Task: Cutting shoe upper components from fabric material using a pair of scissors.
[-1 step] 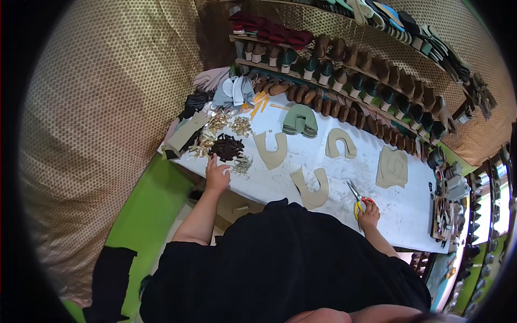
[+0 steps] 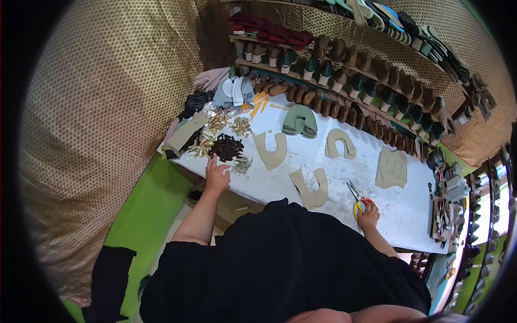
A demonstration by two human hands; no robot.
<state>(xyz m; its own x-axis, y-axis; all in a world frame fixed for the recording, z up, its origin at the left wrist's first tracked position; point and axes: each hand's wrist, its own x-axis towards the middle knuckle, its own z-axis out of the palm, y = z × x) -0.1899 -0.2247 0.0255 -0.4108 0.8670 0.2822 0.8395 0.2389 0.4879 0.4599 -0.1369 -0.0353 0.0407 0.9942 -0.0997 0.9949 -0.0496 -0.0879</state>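
My left hand [image 2: 217, 176] is at the table's front left, fingers stretched out and apart. Its fingertips reach the near edge of a pile of dark brown strips [image 2: 226, 148]; whether they touch it I cannot tell. Beside that hand is a small heap of grey-green strips [image 2: 241, 166]. Over at the right, my right hand [image 2: 368, 216] is closed round the handles of scissors [image 2: 357, 201], one handle red and one yellow, blades pointing away to the left. Between my hands lies a beige U-shaped piece [image 2: 309, 195], with another beige U-shaped piece [image 2: 271, 153] farther back.
Farther back on the white table [image 2: 344, 172] are a green U-shaped stack [image 2: 299, 119], a beige curved piece [image 2: 340, 141] and stacked beige sheets [image 2: 391, 168]. Gold-coloured bits [image 2: 242, 126] lie behind the dark pile. Shelves of shoes [image 2: 344, 81] line the back; tools [image 2: 445, 215] crowd the right end.
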